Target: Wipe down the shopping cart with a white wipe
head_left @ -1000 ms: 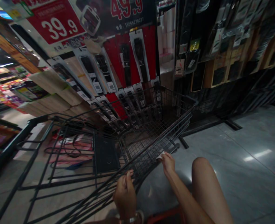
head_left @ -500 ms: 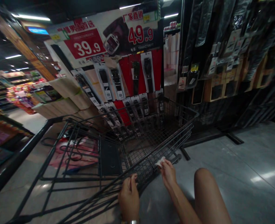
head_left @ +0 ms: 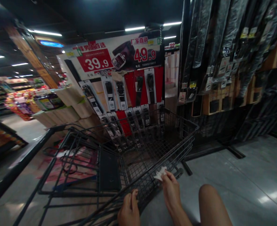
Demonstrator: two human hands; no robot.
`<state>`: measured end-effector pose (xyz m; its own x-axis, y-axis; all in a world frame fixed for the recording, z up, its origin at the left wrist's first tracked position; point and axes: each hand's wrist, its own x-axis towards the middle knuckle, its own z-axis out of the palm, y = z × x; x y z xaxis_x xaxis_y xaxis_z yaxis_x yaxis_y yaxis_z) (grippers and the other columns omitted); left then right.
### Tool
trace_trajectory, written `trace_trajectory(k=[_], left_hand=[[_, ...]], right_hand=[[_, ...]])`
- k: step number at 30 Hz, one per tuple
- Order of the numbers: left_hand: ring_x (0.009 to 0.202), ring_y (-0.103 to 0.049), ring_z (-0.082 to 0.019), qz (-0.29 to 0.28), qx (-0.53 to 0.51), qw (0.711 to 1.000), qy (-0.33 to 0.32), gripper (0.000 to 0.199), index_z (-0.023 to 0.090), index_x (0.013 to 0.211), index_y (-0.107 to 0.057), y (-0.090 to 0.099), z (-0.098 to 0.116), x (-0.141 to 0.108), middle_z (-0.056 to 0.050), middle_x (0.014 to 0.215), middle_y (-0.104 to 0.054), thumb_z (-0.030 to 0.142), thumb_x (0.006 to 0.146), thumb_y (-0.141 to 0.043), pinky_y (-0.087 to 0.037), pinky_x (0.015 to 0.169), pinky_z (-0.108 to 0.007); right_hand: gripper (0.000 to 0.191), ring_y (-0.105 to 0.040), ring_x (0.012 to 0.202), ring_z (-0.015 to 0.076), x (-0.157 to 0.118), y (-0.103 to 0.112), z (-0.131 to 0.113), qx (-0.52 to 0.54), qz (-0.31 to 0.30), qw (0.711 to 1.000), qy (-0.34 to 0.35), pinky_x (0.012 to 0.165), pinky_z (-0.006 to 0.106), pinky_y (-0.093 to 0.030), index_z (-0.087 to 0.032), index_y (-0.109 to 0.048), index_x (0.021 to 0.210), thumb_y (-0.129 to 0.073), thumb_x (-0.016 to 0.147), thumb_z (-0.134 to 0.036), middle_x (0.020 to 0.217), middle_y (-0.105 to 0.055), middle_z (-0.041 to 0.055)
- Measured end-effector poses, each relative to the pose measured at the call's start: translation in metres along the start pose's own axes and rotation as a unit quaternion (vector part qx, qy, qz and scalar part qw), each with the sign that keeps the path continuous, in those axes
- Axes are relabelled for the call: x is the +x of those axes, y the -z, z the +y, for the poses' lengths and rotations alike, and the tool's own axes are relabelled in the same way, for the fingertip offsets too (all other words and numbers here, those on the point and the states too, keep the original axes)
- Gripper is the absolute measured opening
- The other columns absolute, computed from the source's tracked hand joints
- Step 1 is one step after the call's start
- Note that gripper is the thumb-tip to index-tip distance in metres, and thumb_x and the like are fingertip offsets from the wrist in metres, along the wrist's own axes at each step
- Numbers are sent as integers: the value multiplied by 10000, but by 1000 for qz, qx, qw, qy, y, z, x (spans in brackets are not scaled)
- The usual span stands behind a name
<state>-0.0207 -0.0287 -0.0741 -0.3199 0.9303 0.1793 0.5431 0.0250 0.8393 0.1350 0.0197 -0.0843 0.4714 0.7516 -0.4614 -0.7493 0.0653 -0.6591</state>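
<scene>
A black wire shopping cart (head_left: 138,174) stands right in front of me. Beside its near side rail is my left hand (head_left: 129,208), closed, thumb and fingers pressed together. What lies between those fingers, if anything, is too small to make out. Farther right, my right hand (head_left: 170,190) pinches a small crumpled white tissue (head_left: 160,173) between thumb and fingertips. The tissue sticks out to the left, in front of the cart's lower front corner. A dark flat panel (head_left: 109,171) sits in the cart's seat part.
Behind the cart rises a display of packaged belts (head_left: 109,94) under a price sign (head_left: 96,62). Wrapped dark goods (head_left: 223,37) hang at the right. Paper packs (head_left: 58,116) are stacked at the left. A bent knee (head_left: 212,204) shows above the grey floor (head_left: 223,169).
The view has tilted up, so cart, display and both hands sit lower in the picture. More of the white tissue shows beyond my right fingertips. My left hand stays closed.
</scene>
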Motion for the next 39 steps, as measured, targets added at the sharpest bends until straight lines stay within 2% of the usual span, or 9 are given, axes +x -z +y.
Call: trace_trajectory(k=[5, 10, 13, 19, 25, 28, 32, 35, 39], left_hand=[[649, -671, -164, 82, 4, 997, 7, 476, 257, 799, -649, -7, 11, -5, -13, 776, -721, 654, 817, -386, -514, 592, -229], [612, -659, -160, 103, 3, 995, 7, 451, 259, 797, -646, -9, 19, -6, -11, 775, -717, 632, 821, -395, -522, 590, -238], [642, -666, -166, 107, -9, 994, 15, 449, 252, 787, -643, -9, 23, -7, -16, 783, -715, 638, 805, -414, -535, 595, -245], [815, -679, -199, 74, -72, 994, 29, 486, 216, 845, -633, -4, 27, -10, -47, 856, -714, 664, 772, -460, -564, 692, -276], [798, -684, -235, -11, -106, 990, 98, 553, 194, 767, -660, 9, 18, 2, -73, 838, -724, 717, 592, -619, -583, 625, -286], [712, -679, -208, 0, -42, 992, 117, 480, 214, 784, -668, 11, 19, 3, -50, 828, -725, 670, 664, -578, -574, 627, -290], [600, -644, -180, 4, 87, 995, 52, 277, 280, 766, -681, 15, 20, 6, -8, 713, -711, 494, 789, -507, -526, 547, -269], [589, -627, -194, -25, 164, 986, 0, 245, 305, 764, -691, 21, 15, 10, -10, 665, -698, 440, 800, -489, -471, 482, -267], [581, -614, -206, -83, 214, 973, -24, 273, 307, 853, -704, 29, 8, 15, -16, 618, -680, 429, 761, -479, -437, 475, -274]], right_hand=[[326, -627, 681, 170, -17, -20, -18, -8, -19, 1000, 17, 628, 253, -500, -174, -668, 777, -766, 482, -273, 721, -690, 20], [280, -620, 700, 171, -29, -27, -26, -17, -42, 998, 46, 661, 266, -499, -189, -658, 779, -734, 553, -335, 737, -674, 13], [297, -590, 626, 154, -25, -22, -22, -74, -23, 995, 69, 589, 247, -471, -179, -657, 777, -734, 537, -336, 681, -659, 3], [216, -597, 623, 177, -2, -1, 0, -164, 13, 977, 137, 615, 272, -468, -167, -661, 695, -674, 532, -308, 624, -659, 11], [171, -604, 588, 177, 19, 23, 22, -175, 37, 977, 119, 586, 269, -472, -168, -650, 658, -650, 537, -290, 597, -658, 11], [179, -586, 542, 161, 30, 33, 30, -161, 57, 980, 104, 556, 262, -468, -173, -650, 648, -657, 527, -304, 576, -650, 2], [173, -570, 514, 154, 46, 48, 39, -163, 80, 979, 92, 533, 257, -457, -173, -654, 630, -659, 516, -303, 560, -652, 2], [190, -599, 554, 174, 59, 57, 44, -165, 88, 980, 66, 562, 269, -469, -174, -648, 610, -685, 488, -316, 572, -660, 11], [242, -594, 547, 177, 75, 66, 51, -165, 108, 979, 42, 561, 276, -461, -171, -649, 605, -718, 440, -334, 552, -649, 6]])
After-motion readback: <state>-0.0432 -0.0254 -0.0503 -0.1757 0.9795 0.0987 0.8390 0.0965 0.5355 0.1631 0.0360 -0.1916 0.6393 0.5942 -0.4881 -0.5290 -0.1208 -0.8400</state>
